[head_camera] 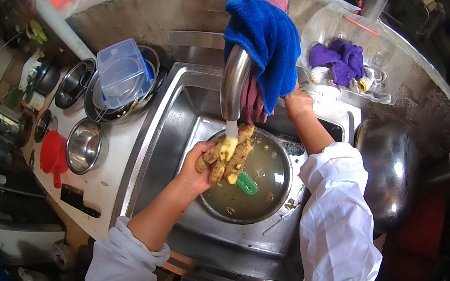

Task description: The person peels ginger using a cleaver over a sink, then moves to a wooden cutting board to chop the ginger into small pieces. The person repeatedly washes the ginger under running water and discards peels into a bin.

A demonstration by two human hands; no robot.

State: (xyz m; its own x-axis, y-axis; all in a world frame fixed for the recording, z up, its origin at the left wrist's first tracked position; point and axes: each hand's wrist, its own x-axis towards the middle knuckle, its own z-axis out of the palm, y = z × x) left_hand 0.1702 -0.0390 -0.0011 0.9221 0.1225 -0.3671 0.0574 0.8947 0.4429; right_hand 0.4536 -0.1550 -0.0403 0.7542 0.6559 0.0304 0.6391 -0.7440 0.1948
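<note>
Knobbly ginger root (240, 156) rests in my left hand (198, 167), under the water running from the steel tap (233, 85). One peeled, pale yellow part lies right beneath the stream. Below it, a round metal basin (235, 219) of cloudy water sits in the sink, with scraps of peel in it. A green handle (247, 183) of some tool shows just beyond the ginger. A blue towel (263, 46) drapes over the tap. My right hand (299, 103) reaches behind that towel, so its fingers are hidden.
The stainless steel sink (233, 259) surrounds the basin. On the left counter are a cleaver (78, 200), a red ladle (52, 154), a steel bowl (83, 145) and a clear plastic container (123, 73). A dark wok (383, 173) leans at right. A purple cloth (339, 61) lies behind the sink.
</note>
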